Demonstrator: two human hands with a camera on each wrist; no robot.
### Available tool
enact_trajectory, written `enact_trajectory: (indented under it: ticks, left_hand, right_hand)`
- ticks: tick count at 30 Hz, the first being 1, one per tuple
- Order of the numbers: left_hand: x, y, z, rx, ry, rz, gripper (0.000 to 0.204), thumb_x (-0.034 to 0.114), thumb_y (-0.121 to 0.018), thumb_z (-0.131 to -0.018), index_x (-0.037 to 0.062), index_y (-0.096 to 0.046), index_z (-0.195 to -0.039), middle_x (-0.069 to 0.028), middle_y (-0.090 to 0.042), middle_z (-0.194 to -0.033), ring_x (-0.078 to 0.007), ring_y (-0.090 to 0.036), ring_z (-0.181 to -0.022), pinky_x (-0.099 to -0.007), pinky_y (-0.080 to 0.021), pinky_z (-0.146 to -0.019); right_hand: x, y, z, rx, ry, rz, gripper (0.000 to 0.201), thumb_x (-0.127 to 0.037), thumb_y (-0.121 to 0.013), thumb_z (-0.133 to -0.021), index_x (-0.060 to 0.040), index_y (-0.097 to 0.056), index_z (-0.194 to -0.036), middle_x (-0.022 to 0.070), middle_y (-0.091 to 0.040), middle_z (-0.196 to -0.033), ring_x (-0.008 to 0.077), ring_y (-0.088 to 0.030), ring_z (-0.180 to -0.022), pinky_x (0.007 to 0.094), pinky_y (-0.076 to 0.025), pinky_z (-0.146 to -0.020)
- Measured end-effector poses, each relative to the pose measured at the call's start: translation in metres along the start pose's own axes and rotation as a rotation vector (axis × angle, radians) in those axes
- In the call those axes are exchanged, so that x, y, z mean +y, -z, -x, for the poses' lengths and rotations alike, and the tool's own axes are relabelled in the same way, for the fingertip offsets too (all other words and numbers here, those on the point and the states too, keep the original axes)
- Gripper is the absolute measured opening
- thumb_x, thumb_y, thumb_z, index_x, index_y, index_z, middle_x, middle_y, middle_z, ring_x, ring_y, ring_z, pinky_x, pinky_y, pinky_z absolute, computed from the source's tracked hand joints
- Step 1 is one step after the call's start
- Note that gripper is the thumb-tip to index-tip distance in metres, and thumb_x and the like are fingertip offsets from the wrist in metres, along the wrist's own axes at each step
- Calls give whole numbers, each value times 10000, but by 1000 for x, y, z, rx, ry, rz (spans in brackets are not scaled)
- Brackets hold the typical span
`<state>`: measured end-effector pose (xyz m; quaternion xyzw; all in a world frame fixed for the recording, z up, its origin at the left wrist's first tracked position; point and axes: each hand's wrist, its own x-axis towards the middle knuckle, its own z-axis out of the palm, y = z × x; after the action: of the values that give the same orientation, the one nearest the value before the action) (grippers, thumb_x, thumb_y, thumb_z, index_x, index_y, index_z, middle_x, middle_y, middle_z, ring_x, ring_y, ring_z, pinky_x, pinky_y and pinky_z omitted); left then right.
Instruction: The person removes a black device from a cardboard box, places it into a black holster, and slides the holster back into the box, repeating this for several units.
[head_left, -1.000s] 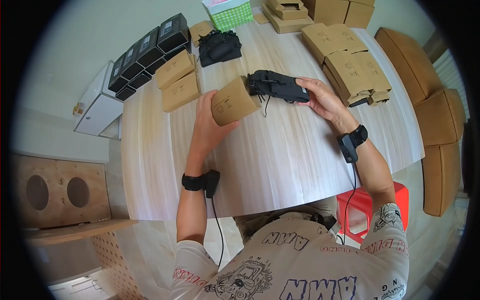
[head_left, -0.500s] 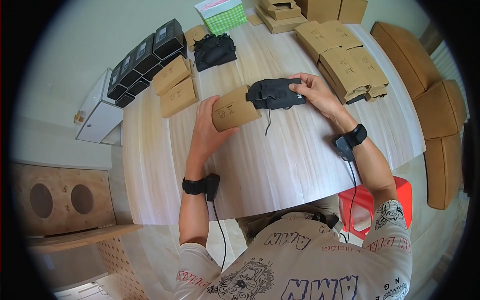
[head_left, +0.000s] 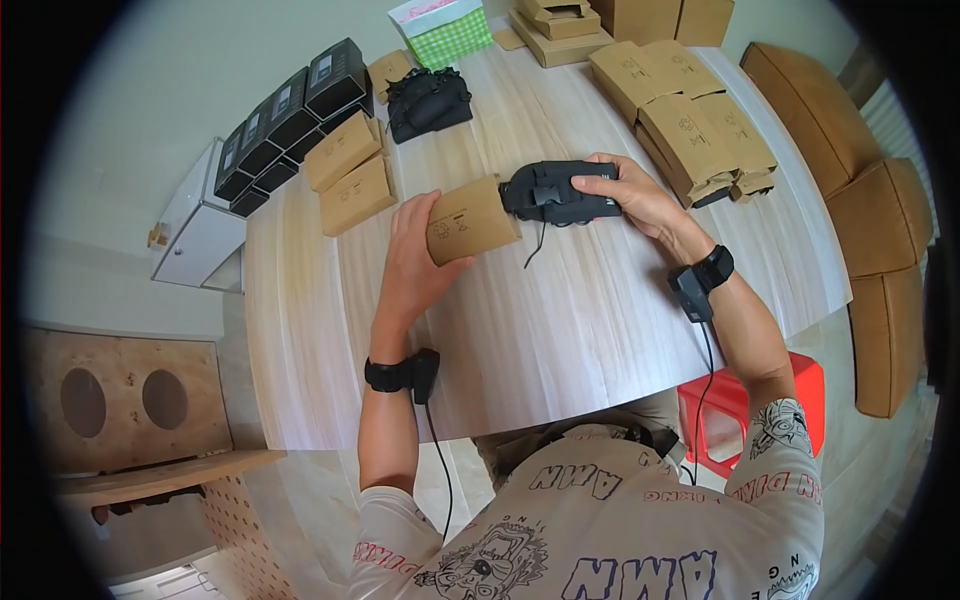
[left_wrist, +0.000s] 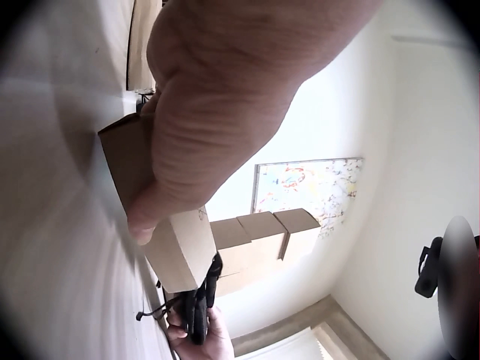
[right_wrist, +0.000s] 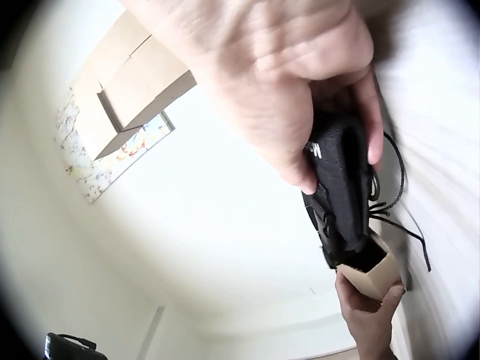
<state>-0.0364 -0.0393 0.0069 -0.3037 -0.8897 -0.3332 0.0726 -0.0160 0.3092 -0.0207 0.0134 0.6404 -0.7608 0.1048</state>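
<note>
My left hand [head_left: 408, 258] grips a brown cardboard box [head_left: 474, 222] at its left end, above the near middle of the table. With the thumb on top, my right hand [head_left: 645, 200] holds a black fabric pouch [head_left: 575, 192] that has a buckle and a dangling cord. The pouch's left end meets the box's right end. In the right wrist view, that box [right_wrist: 373, 279] has an open end, and the lower end of the pouch [right_wrist: 341, 195] is at this opening; how far inside it sits I cannot tell.
Two brown boxes [head_left: 357, 196] and stacked black boxes [head_left: 287, 108] stand at the left. Behind are a black bag [head_left: 430, 104] and a green checked bag [head_left: 452, 36]. Several cardboard boxes [head_left: 690, 130] lie at the right, near a brown sofa [head_left: 815, 130].
My right hand has turned the pouch flatter, with its buckle facing up, and lowered it slightly. My left hand has kept its grip on the box, which has shifted only a little.
</note>
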Motion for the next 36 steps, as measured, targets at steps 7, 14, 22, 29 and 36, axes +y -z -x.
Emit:
enact_trajectory:
  ticks: [7, 14, 22, 29, 36]
  left_hand:
    - [14, 1, -1, 192, -131, -315, 857, 173, -943, -748, 19, -536, -1487, -182, -583, -1433, -367, -561, -1330, -419, -486, -1090]
    - [21, -45, 15, -248, 71, 388, 655, 152, -903, -860, -11, -565, -1398, -107, -691, -1251, -207, -678, -1138, -366, -561, -960]
    - [16, -44, 16, -101, 286, 1099, 472, 38, -841, -930, 3, -597, -1333, -53, -678, -1285, -139, -646, -1195, -322, -540, -1041]
    - [24, -34, 13, -207, 248, 945, 543, 43, -849, -923, -27, -560, -1378, -79, -693, -1299, -144, -644, -1219, -328, -542, -1037]
    - [27, -42, 11, -255, 182, 1094, 460, 180, -669, -1070, -37, -521, -1448, -111, -681, -1337, -206, -690, -1170, -412, -587, -1022]
  right_hand:
    - [-3, -16, 4, -6, 118, -289, 489, -234, -821, -978, 30, -641, -1348, 89, -740, -1218, 135, -712, -1059, 288, -569, -970]
    - [7, -62, 27, -73, 436, 194, 447, -121, -837, -947, -58, -612, -1328, -2, -678, -1199, 89, -632, -1102, 297, -524, -983]
    - [-3, -81, 40, 88, 798, 651, 538, -142, -844, -866, -49, -606, -1340, 124, -678, -1299, 328, -690, -1164, 426, -554, -1009]
    - [-5, -72, 43, -283, 367, 597, 592, -119, -789, -883, -56, -604, -1442, 167, -671, -1375, 383, -670, -1199, 443, -546, -1025]
    - [-10, -64, 35, 147, 974, 1173, 713, -4, -801, -716, -48, -618, -1403, 122, -674, -1343, 348, -665, -1170, 437, -544, -990]
